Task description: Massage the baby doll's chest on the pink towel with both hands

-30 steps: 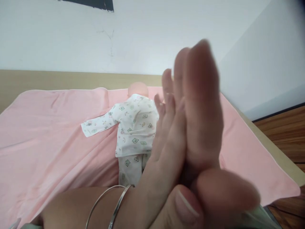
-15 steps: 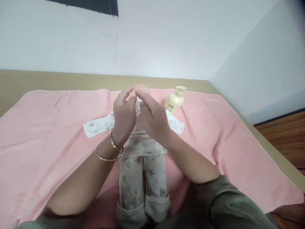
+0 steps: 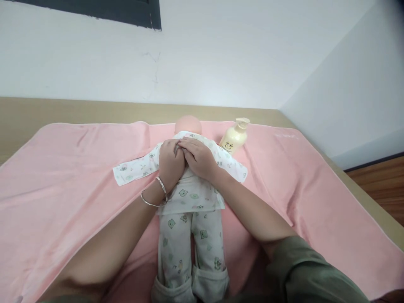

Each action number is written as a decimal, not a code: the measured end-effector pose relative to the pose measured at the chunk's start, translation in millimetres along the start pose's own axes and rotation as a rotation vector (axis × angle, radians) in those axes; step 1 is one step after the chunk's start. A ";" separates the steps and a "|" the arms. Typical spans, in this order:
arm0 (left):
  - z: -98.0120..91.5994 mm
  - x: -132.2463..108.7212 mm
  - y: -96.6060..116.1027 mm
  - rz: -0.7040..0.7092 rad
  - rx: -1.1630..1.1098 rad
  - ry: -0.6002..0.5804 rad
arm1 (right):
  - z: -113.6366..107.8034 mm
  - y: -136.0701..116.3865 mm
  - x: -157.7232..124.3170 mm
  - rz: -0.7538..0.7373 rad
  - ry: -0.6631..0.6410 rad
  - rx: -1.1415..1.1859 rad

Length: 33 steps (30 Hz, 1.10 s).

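Note:
A baby doll in a white printed top and matching trousers lies stretched out, its smooth pink head at the far end and its sleeves spread sideways. No face shows on the head. My left hand rests on the upper body of the doll, two bangles round its wrist. My right hand lies beside it, its fingertips meeting and partly covering the left fingers. Both hands are laid down over the cloth, not gripping it. Their palms and the cloth beneath are hidden.
Under the doll is a pink blanket with a few creases, spread over a pale wooden surface. A cream pump bottle stands tilted near the doll's right-hand sleeve. A white wall rises behind.
Both hands have come down from above the doll onto its upper body and closed the gap between them. The doll's head and shoulders show more now.

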<state>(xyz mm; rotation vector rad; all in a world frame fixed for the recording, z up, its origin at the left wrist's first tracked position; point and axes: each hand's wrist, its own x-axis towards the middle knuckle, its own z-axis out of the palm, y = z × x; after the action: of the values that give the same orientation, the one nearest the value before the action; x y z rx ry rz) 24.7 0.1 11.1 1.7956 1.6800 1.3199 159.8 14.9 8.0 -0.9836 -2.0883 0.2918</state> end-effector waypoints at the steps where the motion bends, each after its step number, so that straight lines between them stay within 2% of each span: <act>1: -1.2 -1.3 -1.2 0.023 -0.001 -0.028 | -2.3 3.4 -2.2 -0.036 -0.016 0.003; 5: -5.4 -3.7 -7.8 0.050 0.020 -0.147 | -10.9 14.0 -7.7 -0.080 -0.085 -0.037; 11: -8.3 -0.4 -13.3 0.049 0.110 -0.289 | -23.3 11.3 -0.6 0.098 -0.238 -0.185; 16: -5.3 -0.4 -16.0 0.002 0.083 -0.229 | -23.2 -31.5 -11.4 0.289 -0.272 -0.408; 19: -3.1 -1.3 -18.4 -0.028 0.064 -0.185 | -16.2 -61.1 -27.5 0.206 -0.273 -0.516; 21: -2.3 -1.5 -20.0 -0.028 0.054 -0.173 | -12.6 -69.3 -32.5 0.129 -0.292 -0.515; 24: -2.0 -1.5 -21.1 0.003 0.052 -0.158 | -15.0 -56.9 -24.6 0.121 -0.336 -0.412; 29: -2.6 -1.8 -19.0 0.022 0.079 -0.155 | -31.1 -17.5 -0.9 0.320 -0.354 -0.310; 31: -2.7 -2.1 -18.4 0.007 0.082 -0.157 | -32.3 -18.7 -1.9 0.391 -0.339 -0.346; 33: -2.4 -2.2 -18.5 0.009 0.078 -0.150 | -28.1 -32.5 -10.3 0.397 -0.317 -0.414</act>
<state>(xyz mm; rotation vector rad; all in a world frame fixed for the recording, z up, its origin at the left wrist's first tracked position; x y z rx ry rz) 12.1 1.7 -2.8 1.8972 1.6647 1.1065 166.7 -17.7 36.9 -1.7018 -2.2745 0.2283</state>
